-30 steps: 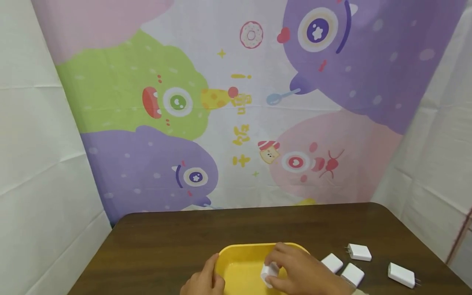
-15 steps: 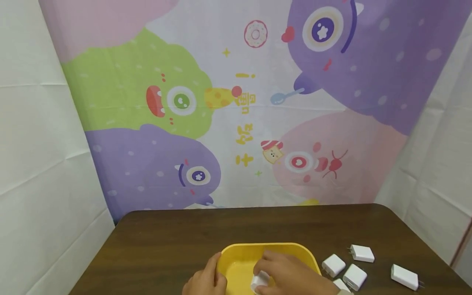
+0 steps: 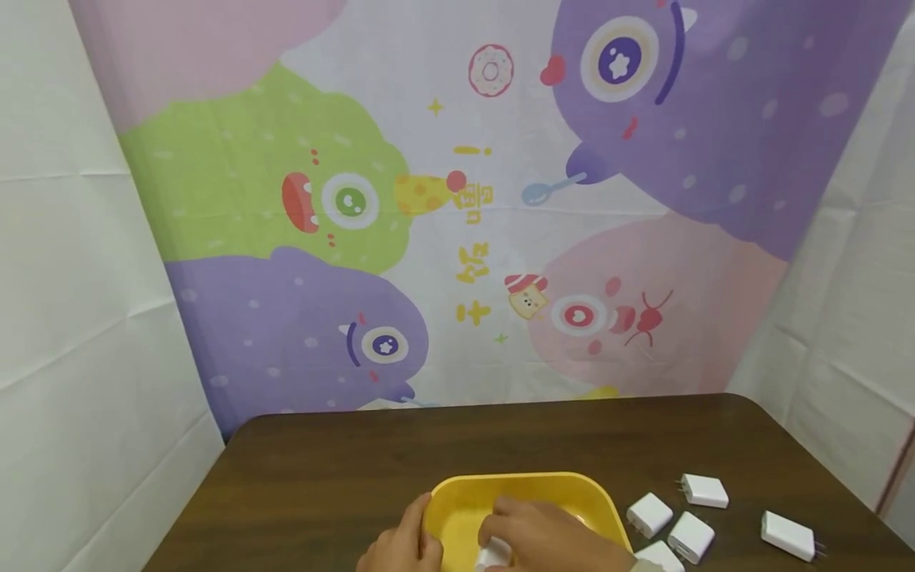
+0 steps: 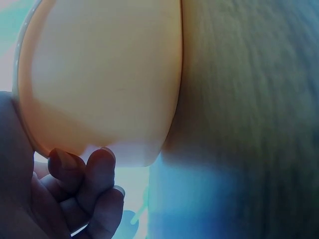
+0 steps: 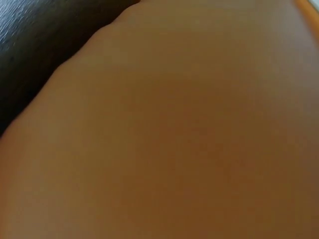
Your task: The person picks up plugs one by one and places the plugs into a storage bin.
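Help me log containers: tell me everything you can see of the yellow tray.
The yellow tray looks like smooth plastic, with rounded corners and raised walls. It stands upright on the dark table, its near end outside the head view. The left hand holds its left side; the right hand holds a white block; whether this touches its floor is unclear.

Partly hidden white block within a yellow tray, rounded corners, five white plug adapters at right

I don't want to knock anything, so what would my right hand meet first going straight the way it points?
Likely the left wall of the yellow tray, then your left hand beyond; your right hand's height is unclear.
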The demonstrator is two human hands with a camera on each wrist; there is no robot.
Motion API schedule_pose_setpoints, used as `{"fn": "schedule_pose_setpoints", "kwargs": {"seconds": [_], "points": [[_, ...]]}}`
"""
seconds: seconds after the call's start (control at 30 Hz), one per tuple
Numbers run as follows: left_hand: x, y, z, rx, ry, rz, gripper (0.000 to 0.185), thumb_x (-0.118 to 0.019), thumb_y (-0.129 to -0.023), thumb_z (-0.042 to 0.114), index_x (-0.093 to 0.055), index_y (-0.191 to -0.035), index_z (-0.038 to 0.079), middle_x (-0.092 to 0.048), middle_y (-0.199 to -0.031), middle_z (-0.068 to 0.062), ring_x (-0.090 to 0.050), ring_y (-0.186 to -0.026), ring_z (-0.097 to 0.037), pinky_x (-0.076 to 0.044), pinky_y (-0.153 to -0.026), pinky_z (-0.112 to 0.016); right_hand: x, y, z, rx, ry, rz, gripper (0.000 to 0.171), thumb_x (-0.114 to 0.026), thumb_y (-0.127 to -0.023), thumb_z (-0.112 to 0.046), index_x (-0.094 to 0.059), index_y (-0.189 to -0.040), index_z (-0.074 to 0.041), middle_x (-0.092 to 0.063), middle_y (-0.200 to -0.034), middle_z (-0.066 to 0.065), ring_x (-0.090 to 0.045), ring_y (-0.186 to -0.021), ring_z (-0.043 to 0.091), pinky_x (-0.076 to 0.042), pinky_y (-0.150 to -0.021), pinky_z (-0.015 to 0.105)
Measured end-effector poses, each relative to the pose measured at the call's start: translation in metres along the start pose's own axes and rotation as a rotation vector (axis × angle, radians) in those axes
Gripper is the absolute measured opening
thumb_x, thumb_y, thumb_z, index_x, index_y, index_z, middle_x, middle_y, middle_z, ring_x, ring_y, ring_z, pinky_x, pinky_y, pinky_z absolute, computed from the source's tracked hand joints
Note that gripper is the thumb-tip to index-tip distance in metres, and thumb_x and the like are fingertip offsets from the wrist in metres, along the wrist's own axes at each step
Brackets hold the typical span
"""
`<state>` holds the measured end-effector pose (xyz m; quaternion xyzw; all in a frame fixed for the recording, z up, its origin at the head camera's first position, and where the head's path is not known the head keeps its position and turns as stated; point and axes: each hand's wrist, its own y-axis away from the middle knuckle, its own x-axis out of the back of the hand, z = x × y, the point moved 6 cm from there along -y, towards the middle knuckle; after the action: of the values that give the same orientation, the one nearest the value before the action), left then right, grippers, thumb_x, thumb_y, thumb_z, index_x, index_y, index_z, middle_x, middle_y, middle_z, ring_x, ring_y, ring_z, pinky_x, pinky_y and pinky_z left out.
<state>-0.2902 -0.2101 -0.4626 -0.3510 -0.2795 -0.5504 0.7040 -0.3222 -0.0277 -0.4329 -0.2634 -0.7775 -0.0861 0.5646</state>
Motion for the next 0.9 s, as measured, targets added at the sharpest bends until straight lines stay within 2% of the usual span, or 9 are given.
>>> {"fn": "schedule_pose_setpoints", "kwargs": {"seconds": [0.27, 0.47, 0.63, 0.9], "points": [[0.001, -0.001, 0.001, 0.000, 0.013, -0.030, 0.050, -0.057, -0.089, 0.024, -0.056, -0.137, 0.012, -0.058, -0.067, 0.003, -0.044, -0.052, -0.017, -0.038, -0.051, -0.039, -0.006, -0.006, -0.007, 0.071, 0.069, 0.011, 0.023, -0.075, -0.088, -0.036, -0.070, -0.108, -0.025, -0.057, -0.095, -0.019, -0.050, -0.077, -0.005, -0.045, -0.072, 0.013], [0.000, -0.001, 0.001, -0.001, 0.012, -0.053, 0.050, -0.056, -0.090, 0.024, -0.056, -0.138, 0.010, -0.056, -0.065, 0.003, -0.044, -0.051, -0.017, -0.038, -0.052, -0.039, -0.008, -0.009, -0.008, 0.079, 0.038, -0.002, 0.025, -0.075, -0.087, -0.035, -0.070, -0.109, -0.022, -0.056, -0.095, -0.018, -0.049, -0.075, -0.006, -0.045, -0.071, 0.013], [0.000, -0.001, 0.001, -0.005, 0.012, -0.046, 0.050, -0.056, -0.090, 0.025, -0.057, -0.137, 0.010, -0.055, -0.064, 0.004, -0.043, -0.051, -0.017, -0.037, -0.051, -0.038, -0.010, -0.011, -0.010, 0.083, 0.022, -0.009, 0.025, -0.074, -0.089, -0.035, -0.070, -0.109, -0.022, -0.055, -0.094, -0.018, -0.049, -0.075, -0.006, -0.044, -0.071, 0.012], [0.000, 0.000, 0.000, -0.014, 0.027, -0.064, 0.050, -0.056, -0.091, 0.025, -0.055, -0.139, 0.010, -0.059, -0.068, 0.003, -0.044, -0.051, -0.017, -0.038, -0.050, -0.039, -0.013, -0.015, -0.014, 0.109, 0.043, -0.013, 0.019, -0.071, -0.092, -0.032, -0.070, -0.109, -0.022, -0.054, -0.093, -0.018, -0.047, -0.074, -0.006, -0.042, -0.071, 0.011]]}}
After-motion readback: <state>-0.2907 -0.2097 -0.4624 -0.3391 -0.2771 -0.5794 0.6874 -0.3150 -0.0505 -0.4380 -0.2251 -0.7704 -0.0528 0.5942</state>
